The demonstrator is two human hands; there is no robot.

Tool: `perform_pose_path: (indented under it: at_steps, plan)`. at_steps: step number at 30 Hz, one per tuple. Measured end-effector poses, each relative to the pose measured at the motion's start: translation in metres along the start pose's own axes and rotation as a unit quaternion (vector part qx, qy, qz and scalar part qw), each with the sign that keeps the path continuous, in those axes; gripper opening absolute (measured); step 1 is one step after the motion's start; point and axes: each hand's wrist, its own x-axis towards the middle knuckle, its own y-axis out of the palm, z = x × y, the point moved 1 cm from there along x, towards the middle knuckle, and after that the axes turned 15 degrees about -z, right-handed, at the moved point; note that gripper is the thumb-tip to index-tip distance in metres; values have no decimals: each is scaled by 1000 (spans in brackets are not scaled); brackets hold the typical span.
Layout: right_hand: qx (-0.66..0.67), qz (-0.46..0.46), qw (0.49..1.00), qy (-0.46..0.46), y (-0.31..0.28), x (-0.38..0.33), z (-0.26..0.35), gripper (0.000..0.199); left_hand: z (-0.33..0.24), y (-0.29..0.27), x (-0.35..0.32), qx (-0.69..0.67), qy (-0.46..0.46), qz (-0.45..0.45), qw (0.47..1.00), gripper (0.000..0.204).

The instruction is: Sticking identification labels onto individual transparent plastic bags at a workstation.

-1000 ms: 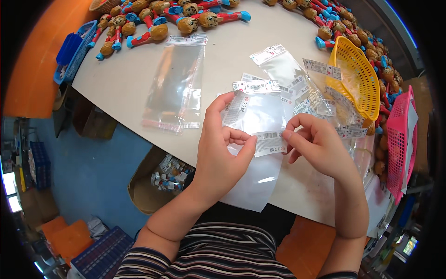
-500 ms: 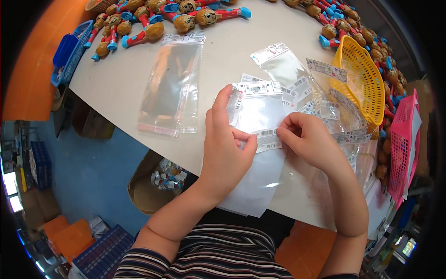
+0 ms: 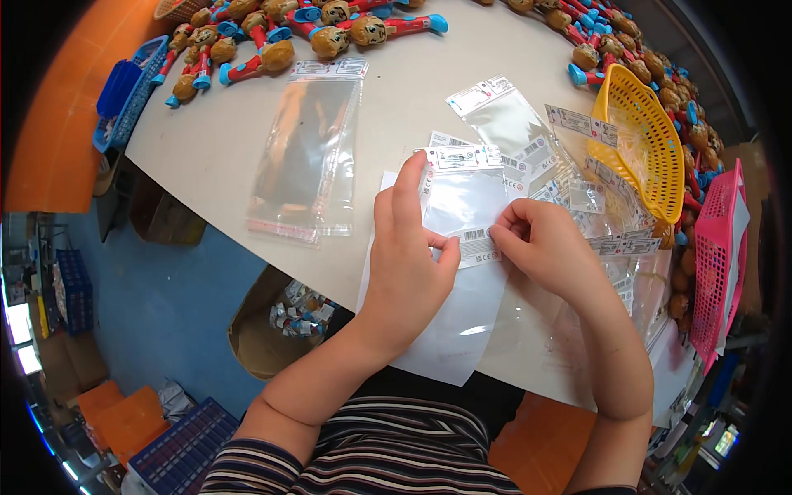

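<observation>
Compared with half a second back, both hands have barely shifted: the left hand (image 3: 410,264) still lies flat on the clear bag and the right hand (image 3: 544,247) has its fingertips tucked in a bit tighter on the sticker.

Going left to right. Far out to the left of the left hand, at the bench (image 3: 396,107) corner, there's a blue basket (image 3: 124,95), and next to it a row of toy figures (image 3: 272,37) with brown heads and red and blue bodies. Closer in, just left of the left hand, a stack of empty clear bags (image 3: 305,161) lies flat on the bench. Below the bench edge, down by the left forearm, you can see a bin of scraps (image 3: 285,318) on the floor.

Left hand is released, palm down, fingers spread and pressing the clear bag (image 3: 466,206) onto a white sheet; index finger points up toward the bag's printed header. The barcode sticker (image 3: 478,246) sits on the bag right between the two hands. Right hand pinches the sticker's right edge with thumb and fingertips.

Right of the right hand there's a loose heap of more bags and labels (image 3: 569,157), then a yellow basket (image 3: 648,140) tipped on its side, and a pink basket (image 3: 718,256) at the far edge.
</observation>
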Motion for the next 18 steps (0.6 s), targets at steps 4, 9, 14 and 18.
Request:
perform_pose_path:
  at_steps: [4, 9, 14, 18]
  plan:
    - [-14, -26, 1000, -1, 3, -3, 2, 16, -1, 2, -2, 24, 14, 6, 1000, 86]
    - [-141, -103, 984, -23, 7, -14, 11, 29, 1, 6, -5, 54, 65, -17, 996, 90]
    - [-293, -215, 898, -248, 34, -35, -1, 55, 3, 5, -3, 171, 135, -84, 972, 97]
    - [-288, -145, 900, -295, 55, -59, -4, 70, 13, 1, 3, 150, 97, -82, 981, 102]
